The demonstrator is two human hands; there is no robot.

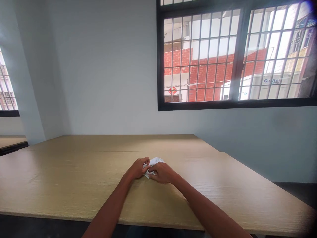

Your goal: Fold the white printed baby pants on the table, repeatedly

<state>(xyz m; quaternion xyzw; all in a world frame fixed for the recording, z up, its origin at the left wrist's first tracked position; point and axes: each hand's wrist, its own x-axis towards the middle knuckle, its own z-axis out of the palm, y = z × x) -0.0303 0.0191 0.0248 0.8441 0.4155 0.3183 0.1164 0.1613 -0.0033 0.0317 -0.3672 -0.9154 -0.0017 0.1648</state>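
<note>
A small bunched white cloth (pixel 155 161) lies on the wooden table (pixel 74 175), a little past the middle of the near part. My left hand (pixel 137 168) has its fingers curled and pinched on the cloth's left edge. My right hand (pixel 162 173) is closed on the cloth's near right side, fingers bent over it. The two hands touch each other over the cloth, and they hide most of it.
The table is wide, made of joined light-wood tops with a seam running across the far part. Its front edge (pixel 49 216) is close to me. A white wall and a barred window (pixel 235 56) stand behind; another table (pixel 12 142) sits far left.
</note>
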